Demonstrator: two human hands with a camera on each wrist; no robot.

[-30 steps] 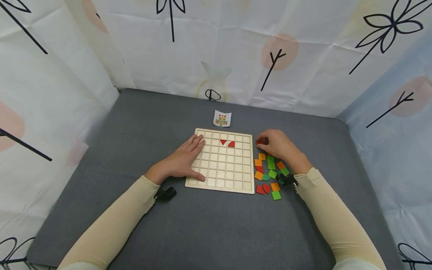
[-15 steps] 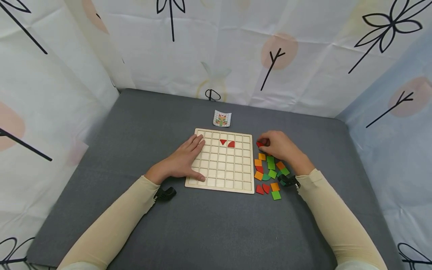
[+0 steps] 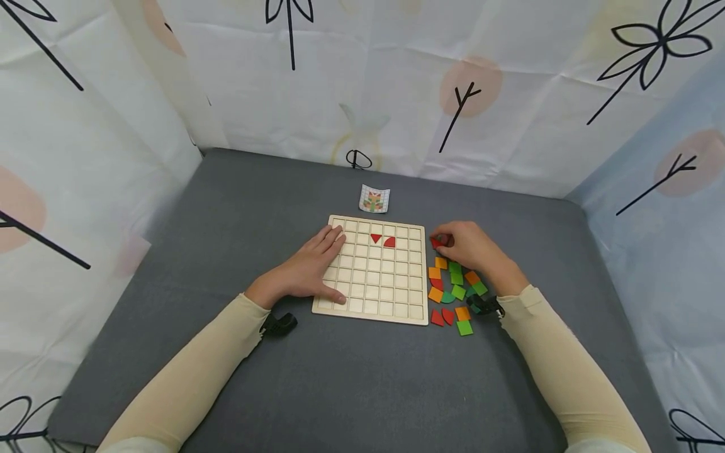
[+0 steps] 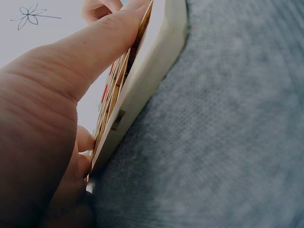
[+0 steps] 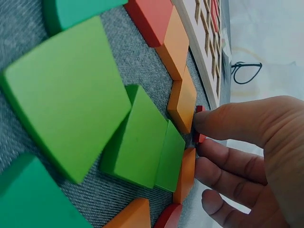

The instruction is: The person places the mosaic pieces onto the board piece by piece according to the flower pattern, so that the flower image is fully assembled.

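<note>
A wooden grid board (image 3: 370, 292) lies on the dark grey table, with a red triangle (image 3: 376, 238) and a red quarter-round tile (image 3: 389, 242) in its upper cells. My left hand (image 3: 308, 267) rests flat across the board's left edge, fingers spread and thumb near the lower left corner. In the left wrist view, the thumb (image 4: 102, 45) lies over the board's rim. Just off the board's upper right, my right hand (image 3: 469, 244) pinches a small red tile (image 3: 435, 243) between thumb and fingers. The right wrist view shows this tile (image 5: 200, 138) mostly covered by the fingertips.
Several loose orange, green and red tiles lie right of the board, among them an orange square (image 3: 440, 263) and a green square (image 3: 464, 328). Behind the board is a small pattern card (image 3: 374, 199). Printed white cloth (image 3: 396, 113) hangs around the table.
The right hand shifts very slightly, and more of the red tile shows between its fingertips than a second ago. The left hand and the board stay put.
</note>
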